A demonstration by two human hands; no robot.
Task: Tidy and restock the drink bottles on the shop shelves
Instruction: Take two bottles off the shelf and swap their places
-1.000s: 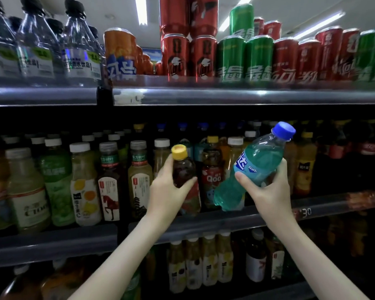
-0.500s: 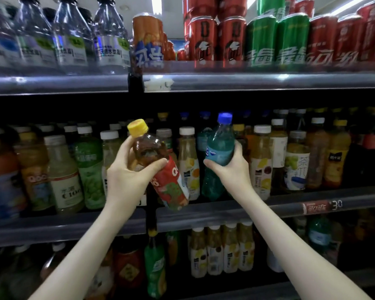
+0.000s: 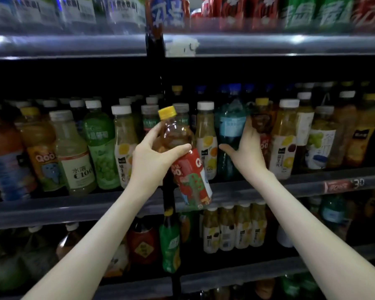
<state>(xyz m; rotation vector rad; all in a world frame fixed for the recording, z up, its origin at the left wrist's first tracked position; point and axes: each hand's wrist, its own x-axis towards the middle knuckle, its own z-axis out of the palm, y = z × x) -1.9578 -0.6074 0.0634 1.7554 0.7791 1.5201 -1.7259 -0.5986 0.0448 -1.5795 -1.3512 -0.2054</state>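
Note:
My left hand (image 3: 152,156) grips a yellow-capped Qoo bottle (image 3: 188,169) with a red label, held tilted in front of the middle shelf (image 3: 290,188). A teal bottle (image 3: 231,135) with a blue cap stands upright on that shelf between a yellow-label juice bottle and another Qoo bottle. My right hand (image 3: 245,152) is around the teal bottle's lower body, thumb on the left and fingers on the right.
The middle shelf is packed with juice and tea bottles on both sides. Cans and water bottles line the top shelf (image 3: 74,44). More bottles stand on the lower shelf (image 3: 236,273). A red price tag (image 3: 339,186) sits on the middle shelf's rail.
My right hand has pushed the teal bottle upright and deeper into the shelf row. The left hand has drawn the Qoo bottle out and tilted it. The view moved closer.

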